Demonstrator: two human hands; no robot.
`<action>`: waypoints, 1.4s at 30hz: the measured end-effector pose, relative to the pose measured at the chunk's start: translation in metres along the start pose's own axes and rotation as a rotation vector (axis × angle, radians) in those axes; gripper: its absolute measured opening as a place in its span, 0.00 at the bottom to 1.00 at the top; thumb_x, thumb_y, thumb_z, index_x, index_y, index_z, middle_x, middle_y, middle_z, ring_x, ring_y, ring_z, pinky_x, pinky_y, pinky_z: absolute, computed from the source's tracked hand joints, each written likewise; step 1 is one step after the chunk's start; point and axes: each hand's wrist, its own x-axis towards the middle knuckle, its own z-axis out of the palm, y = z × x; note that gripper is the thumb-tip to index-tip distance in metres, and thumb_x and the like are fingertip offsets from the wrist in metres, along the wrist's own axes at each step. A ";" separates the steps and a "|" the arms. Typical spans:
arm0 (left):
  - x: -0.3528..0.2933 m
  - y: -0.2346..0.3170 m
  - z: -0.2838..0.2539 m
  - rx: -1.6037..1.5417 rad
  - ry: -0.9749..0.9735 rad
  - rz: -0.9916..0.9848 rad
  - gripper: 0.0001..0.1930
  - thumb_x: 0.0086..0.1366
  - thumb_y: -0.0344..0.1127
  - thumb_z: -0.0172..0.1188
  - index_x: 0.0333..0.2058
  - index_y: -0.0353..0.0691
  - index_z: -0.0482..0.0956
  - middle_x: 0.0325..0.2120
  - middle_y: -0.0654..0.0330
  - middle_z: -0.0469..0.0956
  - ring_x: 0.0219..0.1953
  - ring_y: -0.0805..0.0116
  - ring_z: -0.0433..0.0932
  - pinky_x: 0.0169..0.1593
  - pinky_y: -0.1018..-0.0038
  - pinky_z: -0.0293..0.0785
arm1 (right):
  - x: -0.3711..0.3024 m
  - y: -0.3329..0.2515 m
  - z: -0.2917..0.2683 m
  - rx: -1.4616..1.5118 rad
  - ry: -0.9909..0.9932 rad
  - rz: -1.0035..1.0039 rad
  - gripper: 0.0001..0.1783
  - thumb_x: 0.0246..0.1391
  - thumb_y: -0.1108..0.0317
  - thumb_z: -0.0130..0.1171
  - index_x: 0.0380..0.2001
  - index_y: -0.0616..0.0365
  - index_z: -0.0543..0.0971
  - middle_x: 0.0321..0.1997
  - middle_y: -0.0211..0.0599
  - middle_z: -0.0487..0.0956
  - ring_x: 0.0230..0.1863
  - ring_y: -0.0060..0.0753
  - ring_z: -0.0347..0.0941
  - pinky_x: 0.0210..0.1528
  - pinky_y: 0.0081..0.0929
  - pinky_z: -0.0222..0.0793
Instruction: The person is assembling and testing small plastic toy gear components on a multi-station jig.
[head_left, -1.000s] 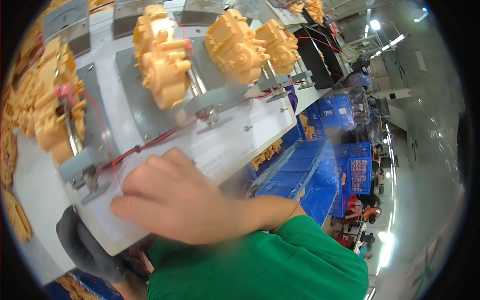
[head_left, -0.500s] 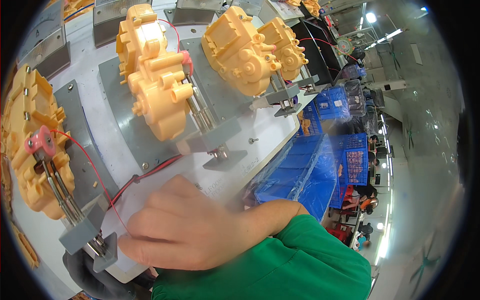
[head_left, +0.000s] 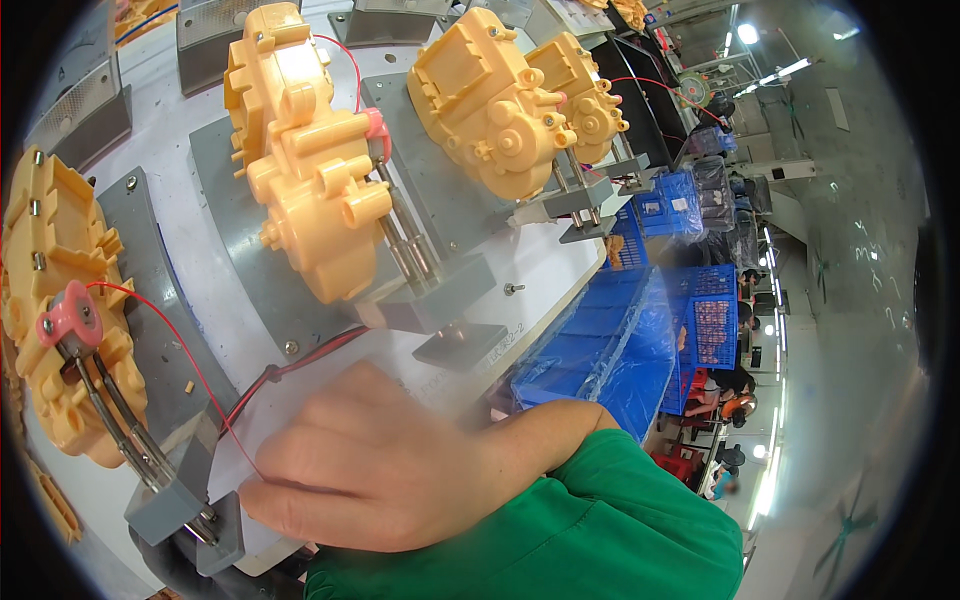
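My right hand (head_left: 365, 465), coming out of a green sleeve (head_left: 590, 510), is closed with its fingers bent under. A thin red wire (head_left: 180, 345) runs into its fingertips from a pink spool-shaped part (head_left: 70, 315). That spool sits on the leftmost yellow plastic housing (head_left: 65, 240), against two metal rods (head_left: 115, 410) that stick out of a grey block (head_left: 172, 500). The fingertips are partly hidden and the knuckles blurred. My left hand does not show. A dark, curved shape (head_left: 165, 560) lies below the grey block; I cannot make out what it is.
More yellow housings (head_left: 320, 200) stand on grey plates (head_left: 215, 170) along the white bench, each beside a similar rod block (head_left: 440, 290). A red and black cable (head_left: 300, 358) crosses near my hand. A small screw (head_left: 513, 289) stands by the bench edge. Blue crates (head_left: 600, 340) are at right.
The bench and housings have shifted slightly in the picture, the left fixture lower and leftward. My right hand keeps nearly the same place and stays closed on the wire.
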 end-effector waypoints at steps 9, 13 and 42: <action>-0.001 0.006 0.009 -0.082 0.031 0.053 0.14 0.70 0.33 0.47 0.48 0.30 0.74 0.43 0.52 0.76 0.42 0.62 0.76 0.44 0.69 0.75 | -0.001 0.000 -0.001 -0.014 0.007 0.007 0.16 0.39 0.66 0.59 0.36 0.56 0.78 0.34 0.29 0.71 0.31 0.30 0.66 0.33 0.31 0.58; 0.002 -0.003 0.004 -0.056 0.015 0.061 0.13 0.70 0.31 0.47 0.48 0.30 0.73 0.43 0.52 0.76 0.42 0.62 0.76 0.44 0.69 0.75 | -0.002 -0.001 -0.001 -0.023 0.011 0.021 0.16 0.38 0.66 0.59 0.35 0.56 0.78 0.34 0.29 0.71 0.31 0.30 0.67 0.34 0.30 0.59; 0.015 0.053 0.010 -0.009 -0.181 0.213 0.12 0.61 0.14 0.46 0.41 0.30 0.74 0.36 0.54 0.73 0.38 0.68 0.72 0.45 0.77 0.68 | 0.006 -0.005 -0.008 -0.096 -0.080 0.050 0.16 0.37 0.68 0.73 0.34 0.46 0.80 0.34 0.23 0.73 0.30 0.29 0.68 0.34 0.28 0.58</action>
